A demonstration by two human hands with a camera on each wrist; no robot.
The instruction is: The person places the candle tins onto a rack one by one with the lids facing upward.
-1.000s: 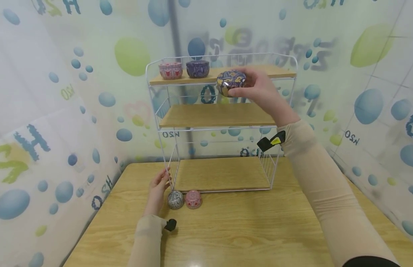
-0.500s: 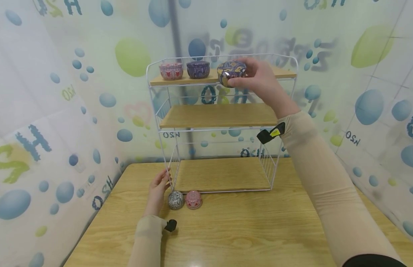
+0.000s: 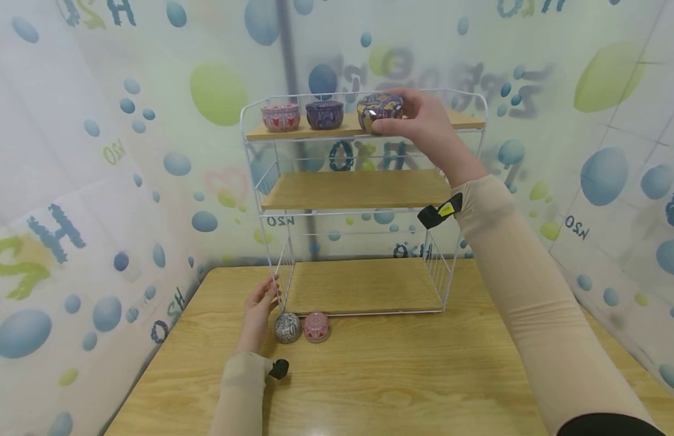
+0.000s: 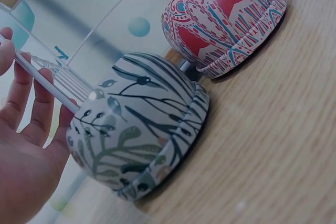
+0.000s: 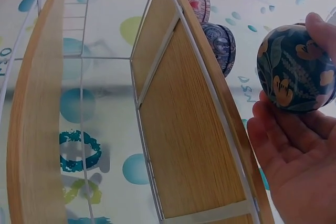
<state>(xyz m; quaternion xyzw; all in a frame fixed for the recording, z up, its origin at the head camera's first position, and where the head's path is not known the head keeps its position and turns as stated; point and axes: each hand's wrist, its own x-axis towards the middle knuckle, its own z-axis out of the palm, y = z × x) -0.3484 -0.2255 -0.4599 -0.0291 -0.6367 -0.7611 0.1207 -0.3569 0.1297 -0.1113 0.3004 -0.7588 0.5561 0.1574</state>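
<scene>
My right hand (image 3: pixel 429 130) grips a small round tin (image 3: pixel 379 108) with its thumb in front and fingers behind, at the front edge of the rack's top shelf. Dark blue with orange flowers, that tin (image 5: pixel 294 69) shows close up in the right wrist view. Low on the left, my left hand (image 3: pixel 257 312) holds the white wire rack's front post (image 4: pixel 50 86) between thumb and fingers. Beside it on the table sit a white tin with dark leaves (image 4: pixel 142 124) and a pink-red patterned tin (image 4: pixel 226 19).
On the top shelf (image 3: pixel 467 119), a pink tin (image 3: pixel 280 117) and a purple-blue tin (image 3: pixel 324 115) stand left of the held one. Below are a middle shelf (image 3: pixel 358 189) and a bottom shelf (image 3: pixel 364 284). The rack stands on a wooden table (image 3: pixel 380 375) against a patterned wall.
My right hand has raised the dark blue tin from just below the top shelf's edge to the level of the other tins there. The left hand stays on the post.
</scene>
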